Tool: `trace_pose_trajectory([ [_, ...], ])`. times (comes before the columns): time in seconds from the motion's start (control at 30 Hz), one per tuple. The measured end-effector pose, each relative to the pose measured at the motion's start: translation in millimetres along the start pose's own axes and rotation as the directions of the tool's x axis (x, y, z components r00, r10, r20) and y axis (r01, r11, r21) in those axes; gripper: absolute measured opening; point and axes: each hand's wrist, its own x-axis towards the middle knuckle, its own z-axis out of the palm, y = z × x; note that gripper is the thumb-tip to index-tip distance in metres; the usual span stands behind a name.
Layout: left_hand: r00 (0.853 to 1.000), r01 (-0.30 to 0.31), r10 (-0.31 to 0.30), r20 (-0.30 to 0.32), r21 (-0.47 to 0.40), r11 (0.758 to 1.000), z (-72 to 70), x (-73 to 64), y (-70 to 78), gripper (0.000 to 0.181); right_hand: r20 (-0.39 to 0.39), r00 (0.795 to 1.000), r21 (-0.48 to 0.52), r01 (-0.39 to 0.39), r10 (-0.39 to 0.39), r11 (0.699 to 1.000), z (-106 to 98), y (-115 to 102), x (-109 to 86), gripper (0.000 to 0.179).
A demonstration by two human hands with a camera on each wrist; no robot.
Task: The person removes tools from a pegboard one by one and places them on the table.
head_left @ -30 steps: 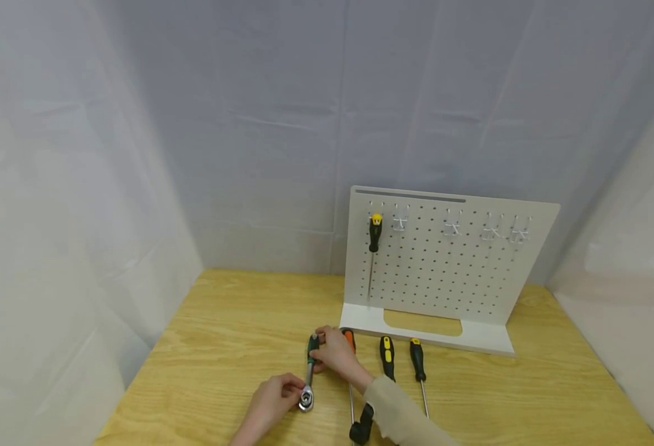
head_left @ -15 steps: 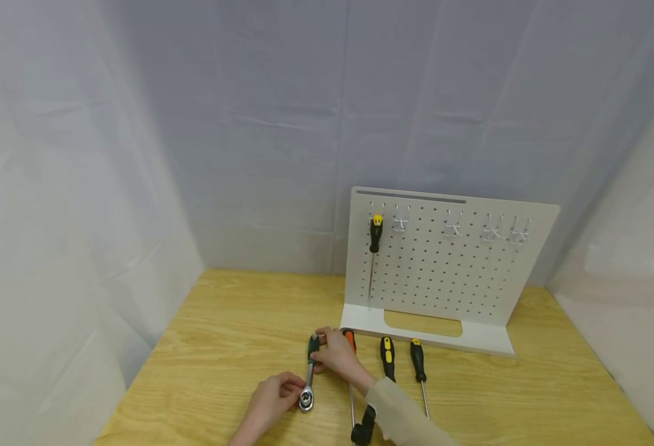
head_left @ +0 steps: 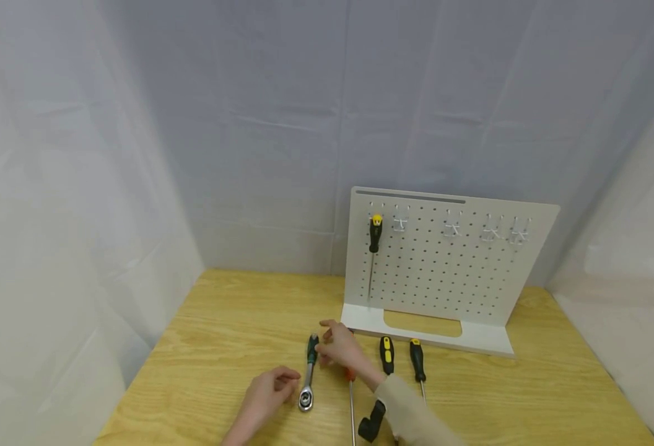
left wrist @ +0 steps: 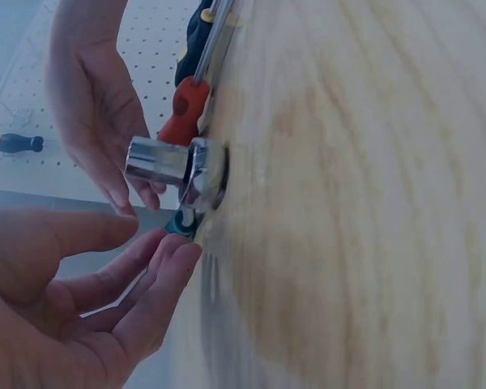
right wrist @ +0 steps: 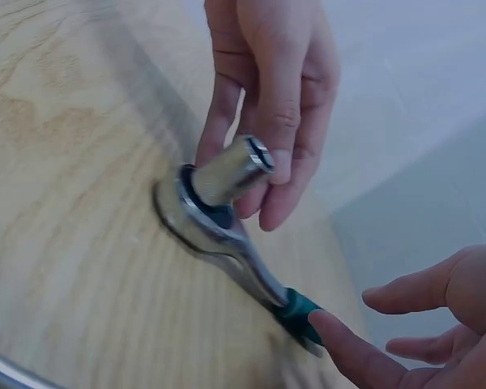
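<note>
A ratchet wrench [head_left: 309, 367] with a dark green handle and a chrome head lies on the wooden table, a socket standing up from its head [right wrist: 231, 174]. My left hand [head_left: 264, 396] is just left of the head, fingers loosely bent and holding nothing. Beside the green handle [right wrist: 300, 316] is my right hand [head_left: 342, 347], its thumb and fingers spread apart. One of its fingertips overlaps the handle's end in the right wrist view; whether it touches, I cannot tell. Under the right hand lies a screwdriver with an orange-red handle [left wrist: 185, 112], partly hidden.
Two black-and-yellow screwdrivers [head_left: 387, 356] [head_left: 417, 359] lie farther right, partly covered by the right sleeve [head_left: 413, 412]. A black bent part [head_left: 371, 424] shows near the sleeve. Behind stands a white pegboard [head_left: 433, 266] with several clear hooks and one hanging screwdriver [head_left: 375, 235].
Both hands have come off the ratchet wrench: the left moved slightly left, the right slightly right with its fingers spreading. The wrench stays in place.
</note>
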Motion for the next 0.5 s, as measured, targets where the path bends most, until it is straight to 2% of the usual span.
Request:
trace_pose_trajectory([
  [0.1, 0.999, -0.016, 0.015, -0.031, -0.023, 1.0, -3.2, 3.0, 2.0, 0.014, -0.006, 1.0, 0.028, 0.01, -0.01, 1.0, -11.8, -5.0, 0.4, 0.059],
  [0.27, 0.997, -0.041, 0.037, -0.073, -0.055, 0.998, -8.7, 11.6, 10.8, 0.018, -0.035, 0.998, 0.016, 0.043, -0.043, 0.999, -34.9, -9.1, -0.1, 0.057],
  [0.4, 0.989, -0.093, 0.084, -0.121, -0.07, 0.993, -11.5, 23.0, 19.4, 0.019, -0.106, 0.991, 0.035, 0.092, -0.088, 0.995, -55.6, -10.7, -0.5, 0.052],
  [0.5, 0.983, -0.135, 0.119, -0.142, -0.107, 0.985, -14.3, 32.8, 25.6, 0.021, -0.182, 0.974, 0.033, 0.142, -0.134, 0.989, -72.0, -13.4, 0.7, 0.048],
])
